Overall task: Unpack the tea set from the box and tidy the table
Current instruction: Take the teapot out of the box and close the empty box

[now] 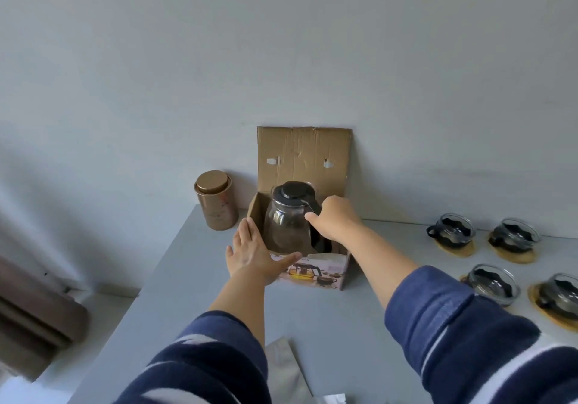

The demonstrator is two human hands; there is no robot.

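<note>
An open cardboard box (325, 270) stands at the back of the grey table (200, 278), its lid flap upright against the wall. A glass teapot (286, 219) with a black lid rises partly out of the box. My right hand (333, 217) is closed around the teapot's black handle. My left hand (253, 252) lies flat with spread fingers against the box's front left corner, bracing it. Several glass cups with black holders (452, 230) sit on wooden coasters on the right of the table.
A copper-coloured tea tin (215, 200) stands left of the box, near the wall. A silver foil pouch (286, 369) lies at the table's near edge between my arms. The table's left edge drops to the floor, where a brown piece of furniture (34, 316) stands.
</note>
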